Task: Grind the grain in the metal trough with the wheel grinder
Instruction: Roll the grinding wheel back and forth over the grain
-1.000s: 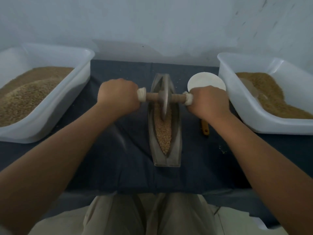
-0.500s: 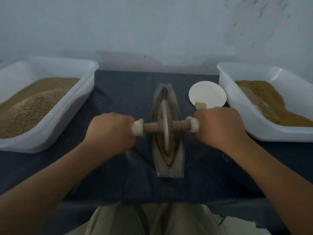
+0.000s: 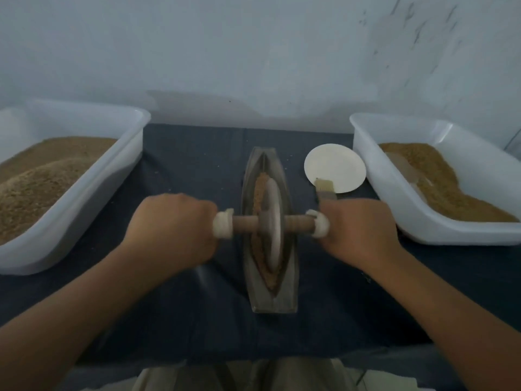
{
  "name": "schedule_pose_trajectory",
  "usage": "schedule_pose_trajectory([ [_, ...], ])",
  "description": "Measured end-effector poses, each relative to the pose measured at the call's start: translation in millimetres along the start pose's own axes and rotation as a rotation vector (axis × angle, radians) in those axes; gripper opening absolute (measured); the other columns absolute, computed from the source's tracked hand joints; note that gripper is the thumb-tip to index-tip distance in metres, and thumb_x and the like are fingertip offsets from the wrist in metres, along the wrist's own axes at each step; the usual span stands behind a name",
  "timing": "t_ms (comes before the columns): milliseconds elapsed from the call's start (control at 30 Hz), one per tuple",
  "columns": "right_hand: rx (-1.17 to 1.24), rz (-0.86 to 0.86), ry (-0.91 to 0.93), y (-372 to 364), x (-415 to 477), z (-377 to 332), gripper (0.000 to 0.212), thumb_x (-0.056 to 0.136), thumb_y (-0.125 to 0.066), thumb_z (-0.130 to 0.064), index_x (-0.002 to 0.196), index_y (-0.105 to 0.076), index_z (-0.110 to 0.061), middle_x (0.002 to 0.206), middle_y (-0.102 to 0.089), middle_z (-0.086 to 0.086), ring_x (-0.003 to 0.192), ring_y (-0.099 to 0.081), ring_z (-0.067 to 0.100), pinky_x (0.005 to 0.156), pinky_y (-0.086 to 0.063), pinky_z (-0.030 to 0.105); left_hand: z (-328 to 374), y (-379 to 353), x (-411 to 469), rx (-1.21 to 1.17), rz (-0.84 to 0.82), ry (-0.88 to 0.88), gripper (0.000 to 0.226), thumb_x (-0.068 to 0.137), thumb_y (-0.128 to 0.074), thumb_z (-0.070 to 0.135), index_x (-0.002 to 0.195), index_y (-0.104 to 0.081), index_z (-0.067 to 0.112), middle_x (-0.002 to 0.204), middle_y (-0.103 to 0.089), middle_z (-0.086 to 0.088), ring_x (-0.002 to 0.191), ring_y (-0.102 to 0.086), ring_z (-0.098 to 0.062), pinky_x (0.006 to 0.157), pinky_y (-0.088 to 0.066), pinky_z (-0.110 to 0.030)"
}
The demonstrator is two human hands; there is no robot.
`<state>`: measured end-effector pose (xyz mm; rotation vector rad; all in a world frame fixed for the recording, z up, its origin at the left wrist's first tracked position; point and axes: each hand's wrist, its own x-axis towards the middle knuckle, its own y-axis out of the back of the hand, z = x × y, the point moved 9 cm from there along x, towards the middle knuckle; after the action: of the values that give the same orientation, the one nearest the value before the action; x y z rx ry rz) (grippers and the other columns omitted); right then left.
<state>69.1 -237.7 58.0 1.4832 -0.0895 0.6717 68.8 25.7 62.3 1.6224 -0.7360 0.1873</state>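
A boat-shaped metal trough (image 3: 290, 289) lies lengthwise in the middle of the dark cloth, with brown grain (image 3: 258, 190) along its groove. The wheel grinder (image 3: 273, 224) stands upright in the groove, its disc near the trough's middle. A wooden axle runs through it, wrapped in white at both ends. My left hand (image 3: 172, 230) grips the left end of the axle. My right hand (image 3: 358, 230) grips the right end. Both fists hide the handle tips.
A white tub (image 3: 84, 187) heaped with grain stands at the left, and a second white tub (image 3: 394, 193) with grain at the right. A small white dish (image 3: 335, 165) sits behind my right hand, with a brush (image 3: 325, 189) lying on its near edge. A wall rises behind.
The wheel has rolled from the trough's far end toward me to about its middle, both hands coming back with it. Grain now shows beyond the wheel.
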Motion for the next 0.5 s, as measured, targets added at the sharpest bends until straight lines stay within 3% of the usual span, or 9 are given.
schedule_pose_trajectory([
  [67, -0.020, 0.009, -0.050, -8.1, 12.1, 6.8, 0.042, 0.095, -0.042, -0.060, 0.064, -0.046, -0.031, 0.050, -0.041, -0.012, 0.042, -0.040, 0.011, 0.042, -0.032, 0.024, -2.9, -18.1, 15.4, -0.005, -0.074, 0.010, 0.043, 0.080, -0.048, 0.060, 0.054, -0.033, 0.029, 0.048, -0.035, 0.013, 0.039, -0.038, -0.019, 0.047, -0.021, -0.019],
  [167, -0.048, -0.061, -0.146, -26.6, 59.9, 16.6, 0.045, 0.106, -0.043, -0.055, 0.073, -0.058, -0.027, 0.064, -0.056, -0.005, 0.057, -0.055, 0.018, 0.056, -0.050, 0.034, -20.0, -54.8, 67.0, -0.077, -0.267, 0.162, 0.037, 0.083, -0.054, 0.056, 0.063, -0.050, 0.025, 0.063, -0.052, 0.008, 0.058, -0.053, -0.024, 0.056, -0.041, -0.031],
  [233, -0.040, -0.112, -0.193, -36.1, 86.0, 23.4, 0.038, 0.106, -0.052, -0.044, 0.077, -0.062, -0.021, 0.071, -0.060, 0.001, 0.068, -0.062, 0.024, 0.068, -0.057, 0.040, -25.0, -65.9, 89.4, -0.111, -0.288, 0.203, 0.032, 0.084, -0.057, 0.051, 0.066, -0.054, 0.024, 0.070, -0.060, 0.003, 0.064, -0.058, -0.025, 0.061, -0.046, -0.033],
  [333, -0.074, -0.196, -0.190, -40.1, 83.7, 25.7, 0.040, 0.105, -0.053, -0.043, 0.071, -0.054, -0.023, 0.070, -0.059, 0.001, 0.067, -0.061, 0.023, 0.069, -0.057, 0.041, -22.9, -60.4, 80.9, -0.101, -0.283, 0.193, 0.035, 0.086, -0.057, 0.053, 0.067, -0.054, 0.024, 0.072, -0.061, 0.003, 0.065, -0.059, -0.026, 0.062, -0.048, -0.034],
  [400, -0.090, -0.157, -0.119, -29.4, 57.1, 18.3, 0.045, 0.103, -0.048, -0.051, 0.063, -0.048, -0.028, 0.059, -0.052, -0.006, 0.052, -0.050, 0.014, 0.054, -0.051, 0.032, -16.7, -49.6, 55.7, -0.124, -0.278, 0.107, 0.034, 0.082, -0.054, 0.054, 0.064, -0.052, 0.026, 0.064, -0.056, 0.009, 0.056, -0.054, -0.019, 0.054, -0.042, -0.030],
  [433, -0.097, -0.076, -0.055, -15.8, 40.1, 10.8, 0.046, 0.100, -0.047, -0.054, 0.060, -0.043, -0.031, 0.053, -0.043, -0.011, 0.045, -0.040, 0.006, 0.044, -0.040, 0.025, -12.4, -43.5, 41.6, -0.137, -0.273, 0.038, 0.032, 0.078, -0.053, 0.056, 0.062, -0.052, 0.028, 0.059, -0.053, 0.011, 0.052, -0.050, -0.014, 0.049, -0.036, -0.026],
  [500, -0.009, -0.001, 0.056, 2.5, 8.9, -0.8, 0.042, 0.090, -0.045, -0.060, 0.057, -0.031, -0.038, 0.047, -0.028, -0.017, 0.041, -0.023, -0.004, 0.040, -0.020, 0.018, -6.1, -32.0, 20.4, -0.180, -0.267, -0.055, 0.033, 0.075, -0.049, 0.060, 0.058, -0.049, 0.031, 0.051, -0.047, 0.014, 0.046, -0.042, -0.005, 0.046, -0.027, -0.022],
])
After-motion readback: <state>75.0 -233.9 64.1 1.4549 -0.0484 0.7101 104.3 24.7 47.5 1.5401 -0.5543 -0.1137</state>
